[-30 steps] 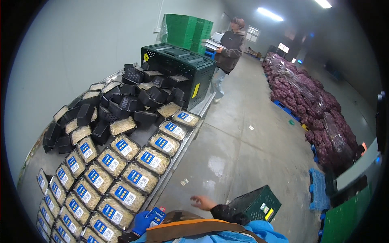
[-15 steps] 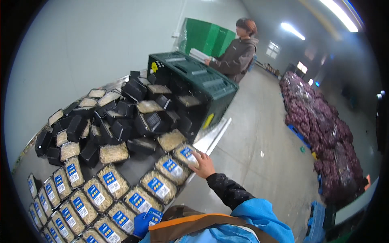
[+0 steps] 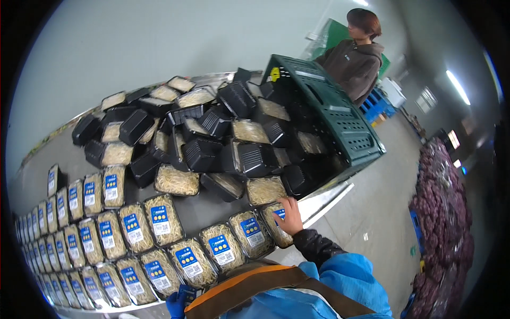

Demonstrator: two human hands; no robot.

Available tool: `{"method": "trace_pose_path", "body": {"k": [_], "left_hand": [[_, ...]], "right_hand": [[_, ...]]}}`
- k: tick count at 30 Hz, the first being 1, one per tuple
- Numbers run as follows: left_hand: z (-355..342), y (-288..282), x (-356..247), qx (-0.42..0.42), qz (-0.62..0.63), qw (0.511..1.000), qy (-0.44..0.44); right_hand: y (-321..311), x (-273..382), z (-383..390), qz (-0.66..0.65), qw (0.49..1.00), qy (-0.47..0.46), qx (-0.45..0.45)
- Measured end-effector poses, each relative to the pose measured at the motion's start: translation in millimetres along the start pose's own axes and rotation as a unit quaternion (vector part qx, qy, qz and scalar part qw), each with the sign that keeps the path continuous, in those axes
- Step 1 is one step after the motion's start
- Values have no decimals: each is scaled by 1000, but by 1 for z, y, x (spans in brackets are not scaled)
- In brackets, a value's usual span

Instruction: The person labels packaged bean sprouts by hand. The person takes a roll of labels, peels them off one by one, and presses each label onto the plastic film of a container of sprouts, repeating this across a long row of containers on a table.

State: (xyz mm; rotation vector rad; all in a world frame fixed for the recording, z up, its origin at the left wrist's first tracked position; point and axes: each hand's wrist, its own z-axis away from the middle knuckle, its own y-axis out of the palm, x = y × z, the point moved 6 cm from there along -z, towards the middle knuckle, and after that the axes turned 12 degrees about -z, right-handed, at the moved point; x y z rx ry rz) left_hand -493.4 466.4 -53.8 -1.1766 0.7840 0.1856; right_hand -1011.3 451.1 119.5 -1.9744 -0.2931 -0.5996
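Note:
My bare right hand (image 3: 289, 217) rests with its fingers stretched over the blue-and-white label of a sprout pack (image 3: 279, 234), the last one at the right end of the front row. In a blue glove, my left hand (image 3: 175, 305) is closed on a small stack of blue labels (image 3: 189, 294) by my body, at the front edge of the table; its fingers are partly hidden. Labelled packs (image 3: 222, 247) of pale sprouts in black trays stand in several rows to the left. An unlabelled pack (image 3: 266, 190) lies just beyond my right hand.
Unlabelled black trays (image 3: 202, 154) lie heaped on the metal table (image 3: 204, 204), many overturned, spilling from a tipped green crate (image 3: 340, 122). Behind the crate stands a person (image 3: 357, 64) in a dark hoodie. Purple filled net sacks (image 3: 441, 212) line the floor at right.
The view has turned, so the table and crate appear shifted. My right hand stays on the end pack, its fingers now over the label. The left hand still holds the labels.

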Motion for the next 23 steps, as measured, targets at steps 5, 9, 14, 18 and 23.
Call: {"method": "trace_pose_path", "body": {"k": [5,9,14,18,23], "left_hand": [[60,9,-31,-26,146,949,-277],[105,-5,-90,11,-8,966,-258],[140,-88,-156,-38,272,840,-468],[134,-159,-183,25,238,902,-360],[35,-192,-144,-94,127,969,-191]], "right_hand": [[-10,52,-144,-115,987,-99,-51],[20,40,-190,-33,969,-191,150],[13,23,-190,-142,961,-213,109],[-20,41,-176,-207,964,-162,35],[-13,81,-156,-647,736,3,198]]}}
